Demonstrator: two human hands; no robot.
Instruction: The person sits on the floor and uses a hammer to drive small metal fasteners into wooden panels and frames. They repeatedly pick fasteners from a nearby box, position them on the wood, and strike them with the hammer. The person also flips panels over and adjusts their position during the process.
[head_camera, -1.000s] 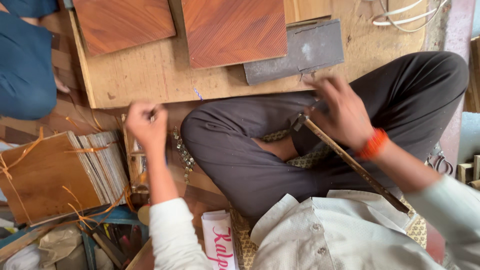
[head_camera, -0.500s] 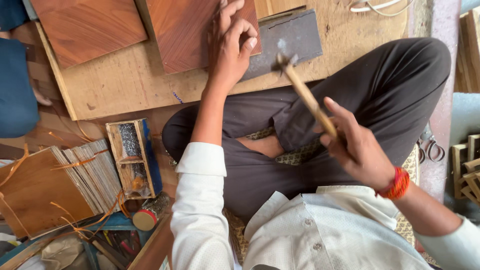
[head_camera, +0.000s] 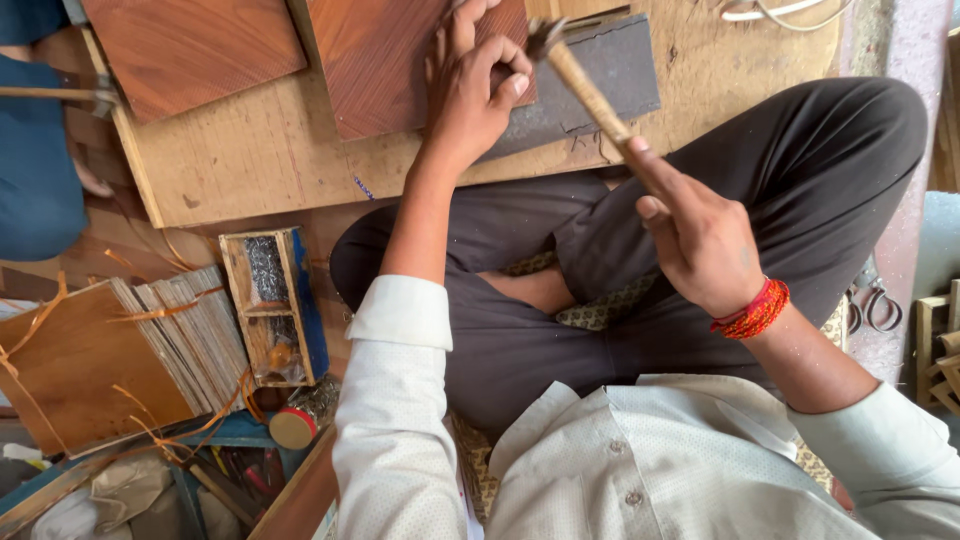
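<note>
Your right hand (head_camera: 700, 235) gripped the hammer (head_camera: 585, 85) closed, while your left hand (head_camera: 470, 95), fingers pinched at twelve o'clock, pressed the reddish panel (head_camera: 375, 65).

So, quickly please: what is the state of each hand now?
Left hand: closed, fingers pinched on the reddish wooden panel.
Right hand: closed, holding the hammer.
</note>
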